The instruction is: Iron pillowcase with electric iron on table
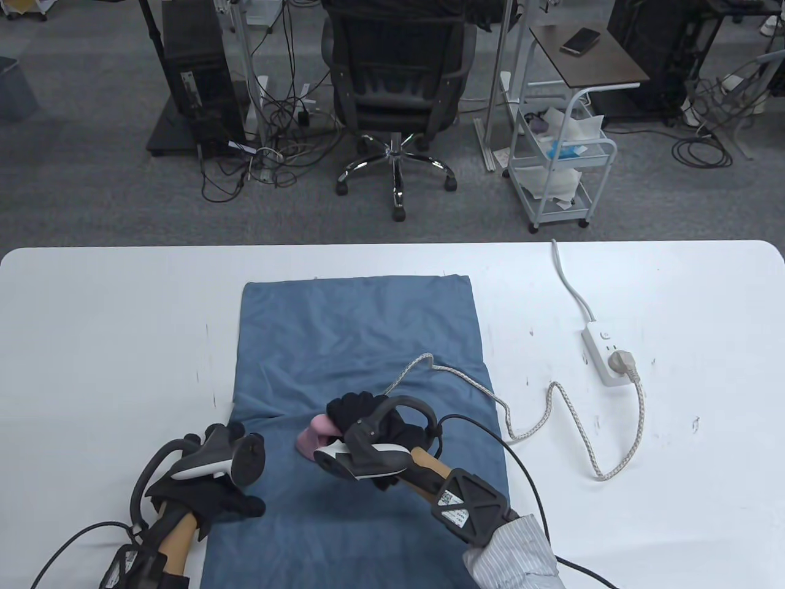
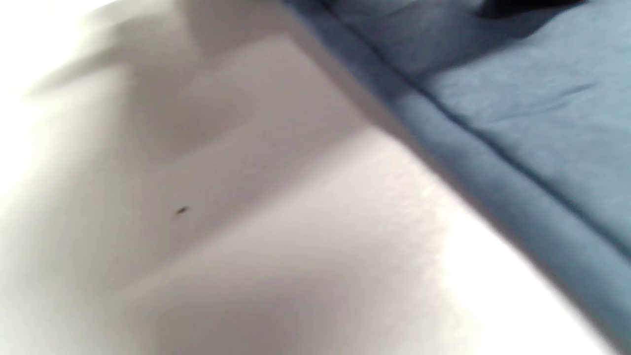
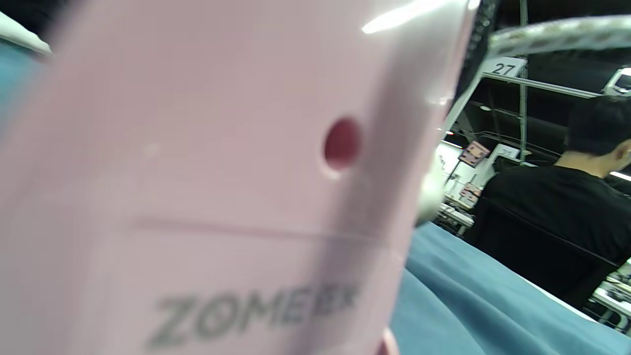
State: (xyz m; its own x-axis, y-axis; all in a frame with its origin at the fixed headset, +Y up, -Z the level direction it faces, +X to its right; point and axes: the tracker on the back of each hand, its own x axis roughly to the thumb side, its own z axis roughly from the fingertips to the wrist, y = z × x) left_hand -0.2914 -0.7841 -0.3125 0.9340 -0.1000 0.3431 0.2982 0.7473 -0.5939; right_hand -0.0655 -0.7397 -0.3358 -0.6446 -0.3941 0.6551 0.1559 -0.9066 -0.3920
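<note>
A blue pillowcase (image 1: 362, 350) lies flat on the white table (image 1: 110, 343), still creased across its middle. My right hand (image 1: 368, 423) grips the handle of a pink electric iron (image 1: 311, 437), which rests on the pillowcase near its lower middle. The iron fills the right wrist view (image 3: 207, 197), with the blue cloth (image 3: 483, 305) beside it. My left hand (image 1: 230, 497) rests on the pillowcase's lower left edge; how its fingers lie is hidden under the tracker. The left wrist view shows that cloth edge (image 2: 517, 148) on the table.
The iron's braided cord (image 1: 552, 405) loops over the table to a white power strip (image 1: 604, 353) at the right. An office chair (image 1: 395, 92) and a wire cart (image 1: 561, 165) stand beyond the far edge.
</note>
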